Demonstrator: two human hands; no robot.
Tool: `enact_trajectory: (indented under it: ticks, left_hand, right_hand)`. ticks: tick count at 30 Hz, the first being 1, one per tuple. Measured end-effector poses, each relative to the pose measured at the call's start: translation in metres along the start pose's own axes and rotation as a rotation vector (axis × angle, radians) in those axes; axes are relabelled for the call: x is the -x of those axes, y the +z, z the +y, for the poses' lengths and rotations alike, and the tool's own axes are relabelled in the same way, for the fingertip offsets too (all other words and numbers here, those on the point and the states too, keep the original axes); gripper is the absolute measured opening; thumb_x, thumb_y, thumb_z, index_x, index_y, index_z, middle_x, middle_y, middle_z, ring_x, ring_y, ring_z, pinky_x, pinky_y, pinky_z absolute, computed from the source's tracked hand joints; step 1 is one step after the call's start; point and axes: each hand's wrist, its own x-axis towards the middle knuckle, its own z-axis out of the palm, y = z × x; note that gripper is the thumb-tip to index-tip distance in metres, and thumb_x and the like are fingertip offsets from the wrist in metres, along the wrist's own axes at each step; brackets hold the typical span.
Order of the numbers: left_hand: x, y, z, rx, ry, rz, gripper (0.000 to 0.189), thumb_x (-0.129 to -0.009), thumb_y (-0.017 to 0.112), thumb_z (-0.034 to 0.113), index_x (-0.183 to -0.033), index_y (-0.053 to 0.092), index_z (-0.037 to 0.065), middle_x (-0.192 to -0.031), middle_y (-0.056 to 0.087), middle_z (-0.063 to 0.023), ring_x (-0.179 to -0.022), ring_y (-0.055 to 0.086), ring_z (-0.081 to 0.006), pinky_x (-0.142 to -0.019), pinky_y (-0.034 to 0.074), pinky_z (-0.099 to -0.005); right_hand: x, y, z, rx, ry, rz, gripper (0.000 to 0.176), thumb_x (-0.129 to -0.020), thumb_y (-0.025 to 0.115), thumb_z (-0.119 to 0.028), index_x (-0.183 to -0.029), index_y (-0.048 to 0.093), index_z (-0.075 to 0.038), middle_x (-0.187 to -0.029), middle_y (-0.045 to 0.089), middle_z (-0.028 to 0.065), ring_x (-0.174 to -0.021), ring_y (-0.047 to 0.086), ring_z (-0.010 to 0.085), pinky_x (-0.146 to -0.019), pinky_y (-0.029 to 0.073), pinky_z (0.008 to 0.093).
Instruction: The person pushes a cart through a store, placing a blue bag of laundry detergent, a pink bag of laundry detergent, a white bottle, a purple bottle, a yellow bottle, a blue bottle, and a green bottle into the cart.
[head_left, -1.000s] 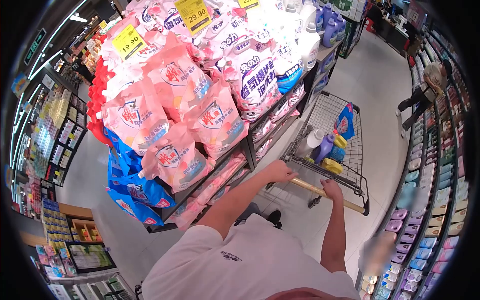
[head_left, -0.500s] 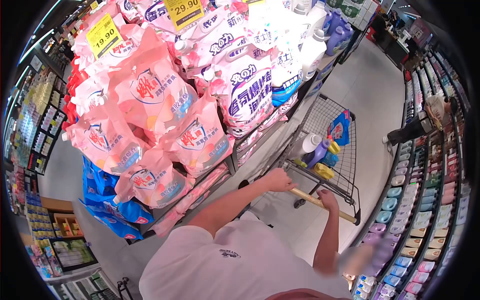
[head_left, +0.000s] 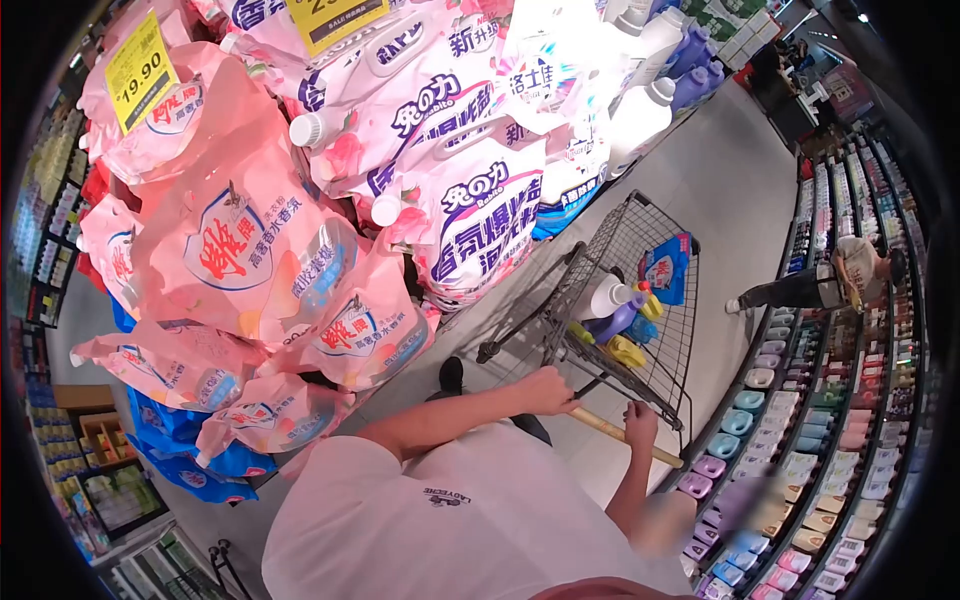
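My left hand (head_left: 545,391) is closed around the left part of the tan handle (head_left: 600,424) of a wire shopping cart (head_left: 672,341). Farther along the same bar, my right hand (head_left: 641,424) is closed on it as well. Inside the cart sit a white bottle (head_left: 607,297), a purple bottle (head_left: 609,325), a yellow bottle (head_left: 626,350) and a blue packet (head_left: 665,270). The lower parts of the bottles are partly hidden by one another and the cart wires.
Pink laundry bags (head_left: 240,235) and pink-and-white detergent jugs (head_left: 478,212) are piled to the left. Price signs (head_left: 141,72) stand above them. Shelves of bottles (head_left: 738,422) line the right side, where a person (head_left: 850,275) stands. Grey floor (head_left: 725,170) runs ahead.
The piled bags look closer and larger, and the cart appears slightly farther left in view. A foot now shows beside the display. Both hands stay on the handle.
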Motion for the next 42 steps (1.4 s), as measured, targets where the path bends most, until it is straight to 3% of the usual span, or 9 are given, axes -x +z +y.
enact_trajectory:
  ticks: [2, 6, 8, 9, 11, 14, 21, 33, 42]
  left_hand:
    - [-0.006, -0.001, -0.005, 0.007, -0.008, 0.002, 0.059, -0.097, 0.053, 0.045, -0.055, 0.066, 0.006, -0.050, 0.057, -0.0162, -0.049, 0.059, -0.0381, -0.053, 0.047, -0.0471]
    - [-0.011, 0.001, -0.008, 0.063, -0.008, 0.015, 0.056, -0.096, 0.055, 0.044, -0.058, 0.067, 0.005, -0.052, 0.058, -0.0166, -0.051, 0.059, -0.0386, -0.055, 0.047, -0.0480]
    - [-0.016, 0.000, -0.011, 0.060, 0.007, 0.032, 0.054, -0.095, 0.058, 0.043, -0.058, 0.066, 0.005, -0.051, 0.056, -0.0161, -0.051, 0.058, -0.0384, -0.056, 0.047, -0.0486]
    - [-0.017, -0.002, -0.011, 0.071, 0.004, 0.029, 0.052, -0.095, 0.058, 0.042, -0.059, 0.067, 0.005, -0.052, 0.057, -0.0162, -0.053, 0.059, -0.0385, -0.057, 0.047, -0.0488]
    - [-0.021, -0.004, -0.012, 0.071, -0.010, 0.023, 0.051, -0.095, 0.058, 0.041, -0.059, 0.067, 0.006, -0.054, 0.058, -0.0162, -0.054, 0.059, -0.0386, -0.058, 0.047, -0.0491]
    - [-0.022, -0.008, -0.011, 0.101, -0.040, 0.054, 0.046, -0.094, 0.060, 0.038, -0.061, 0.066, 0.006, -0.057, 0.059, -0.0160, -0.057, 0.059, -0.0394, -0.059, 0.046, -0.0493]
    - [-0.030, -0.009, -0.010, 0.106, -0.049, 0.143, 0.038, -0.091, 0.063, 0.032, -0.063, 0.062, 0.006, -0.060, 0.059, -0.0158, -0.061, 0.058, -0.0388, -0.063, 0.045, -0.0480]
    - [-0.033, -0.011, -0.003, 0.025, -0.077, 0.238, 0.027, -0.089, 0.066, 0.024, -0.067, 0.065, 0.008, -0.064, 0.063, -0.0079, -0.062, 0.061, -0.0299, -0.062, 0.047, -0.0412]
    - [-0.035, -0.010, 0.003, 0.013, -0.082, 0.249, 0.022, -0.089, 0.068, 0.023, -0.072, 0.067, 0.008, -0.065, 0.063, -0.0057, -0.064, 0.061, -0.0273, -0.068, 0.048, -0.0386]
  right_hand:
    - [-0.013, 0.002, -0.008, 0.116, -0.083, 0.015, 0.030, -0.099, 0.060, -0.022, -0.102, 0.070, 0.006, -0.076, 0.072, 0.0149, -0.063, 0.069, 0.0186, -0.060, 0.055, 0.0328]
    - [-0.010, -0.007, -0.083, -0.167, -0.183, -0.112, 0.029, -0.099, 0.062, -0.023, -0.099, 0.071, 0.005, -0.078, 0.073, 0.0121, -0.070, 0.070, 0.0171, -0.065, 0.055, 0.0326]
    - [-0.022, -0.012, -0.105, -0.371, -0.137, -0.477, 0.022, -0.095, 0.069, -0.018, -0.096, 0.071, 0.004, -0.087, 0.073, 0.0104, -0.080, 0.069, 0.0153, -0.071, 0.054, 0.0296]
    - [-0.030, -0.015, -0.108, -0.374, -0.147, -0.484, 0.022, -0.095, 0.069, -0.018, -0.096, 0.071, 0.004, -0.087, 0.073, 0.0104, -0.080, 0.069, 0.0153, -0.071, 0.054, 0.0296]
    - [-0.043, -0.016, -0.111, -0.444, -0.364, -0.894, 0.018, -0.089, 0.075, -0.013, -0.097, 0.070, 0.002, -0.094, 0.071, 0.0063, -0.089, 0.065, 0.0129, -0.077, 0.052, 0.0282]
    - [-0.047, -0.013, -0.113, -0.556, -0.301, -1.014, 0.020, -0.083, 0.079, -0.008, -0.099, 0.069, -0.001, -0.097, 0.069, 0.0019, -0.091, 0.063, 0.0109, -0.080, 0.050, 0.0281]
    - [-0.056, 0.004, -0.093, -0.501, -0.087, -1.070, 0.029, -0.079, 0.083, -0.015, -0.101, 0.070, -0.002, -0.091, 0.067, -0.0004, -0.084, 0.060, 0.0094, -0.075, 0.047, 0.0252]
    - [-0.075, 0.004, -0.096, -0.447, -0.188, -1.218, 0.042, -0.084, 0.080, -0.020, -0.120, 0.066, -0.003, -0.111, 0.066, 0.0024, -0.102, 0.060, 0.0125, -0.092, 0.046, 0.0298]
    - [-0.068, -0.014, -0.106, -0.268, -0.245, -1.125, 0.049, -0.084, 0.080, -0.040, -0.114, 0.069, -0.002, -0.103, 0.070, 0.0075, -0.095, 0.063, 0.0164, -0.086, 0.049, 0.0310]
